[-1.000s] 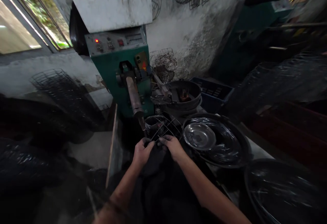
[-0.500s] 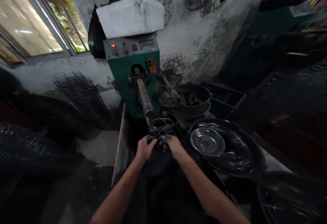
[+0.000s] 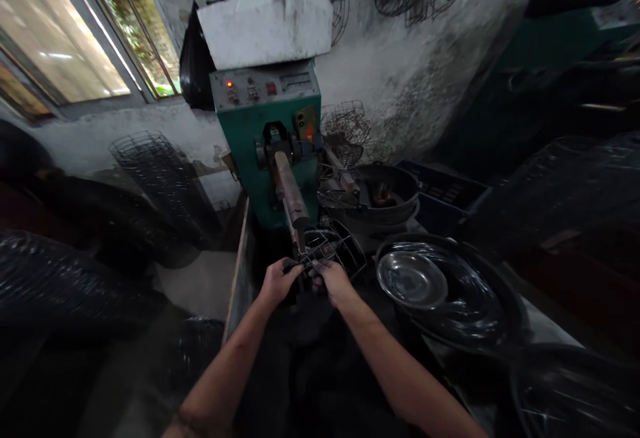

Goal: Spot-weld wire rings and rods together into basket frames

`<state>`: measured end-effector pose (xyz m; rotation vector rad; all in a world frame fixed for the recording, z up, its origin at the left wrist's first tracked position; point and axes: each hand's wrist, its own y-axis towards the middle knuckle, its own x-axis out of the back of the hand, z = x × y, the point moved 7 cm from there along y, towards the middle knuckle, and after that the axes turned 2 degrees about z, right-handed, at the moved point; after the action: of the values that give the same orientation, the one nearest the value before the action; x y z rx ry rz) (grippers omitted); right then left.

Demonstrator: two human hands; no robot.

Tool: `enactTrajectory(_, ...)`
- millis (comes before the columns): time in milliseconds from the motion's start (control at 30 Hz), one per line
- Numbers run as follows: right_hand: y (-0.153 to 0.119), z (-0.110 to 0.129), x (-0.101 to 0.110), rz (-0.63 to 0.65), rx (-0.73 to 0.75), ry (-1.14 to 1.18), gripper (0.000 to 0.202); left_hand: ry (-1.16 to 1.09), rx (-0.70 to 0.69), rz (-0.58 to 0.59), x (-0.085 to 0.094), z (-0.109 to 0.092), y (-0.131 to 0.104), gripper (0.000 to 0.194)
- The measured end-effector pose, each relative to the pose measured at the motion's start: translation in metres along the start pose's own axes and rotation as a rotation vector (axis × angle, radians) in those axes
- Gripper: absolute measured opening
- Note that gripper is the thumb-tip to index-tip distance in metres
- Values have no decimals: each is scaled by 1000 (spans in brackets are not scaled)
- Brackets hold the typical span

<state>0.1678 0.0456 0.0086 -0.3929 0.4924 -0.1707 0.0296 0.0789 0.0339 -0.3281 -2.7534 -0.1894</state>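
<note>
A round basket of thin metal wire [image 3: 351, 245] sits tilted in front of the green welding machine [image 3: 235, 128]. Its near edge is pinched between the thumb and fingers of my right hand [image 3: 334, 279]. Just left of that, my left hand [image 3: 278, 282] is closed too, fingertips at the same near edge of the wire. Above my hands, the thick upper arm of the machine [image 3: 291, 191] points toward me. The lower electrode tip [image 3: 301, 245] comes down close to the wire between my hands; whether it touches, I cannot tell. Dark smudges cover my fingertips.
To the right, a shiny metal bowl [image 3: 413, 280] rests in a large dark basin [image 3: 515, 315] of glossy wire pieces. Behind it stands a dark pan [image 3: 395, 181]. Stacked wire baskets [image 3: 160, 178] lean at the left. A white foam box [image 3: 267, 25] tops the machine.
The whole view has shifted slightly. Both my hands have moved a little left relative to the machine, and the wire basket has turned slightly under the electrode.
</note>
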Motion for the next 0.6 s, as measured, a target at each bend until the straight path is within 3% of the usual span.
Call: enactTrajectory(600,8,1,-13,-54,21,65,19,26,-71,-18,11,-1,10,22)
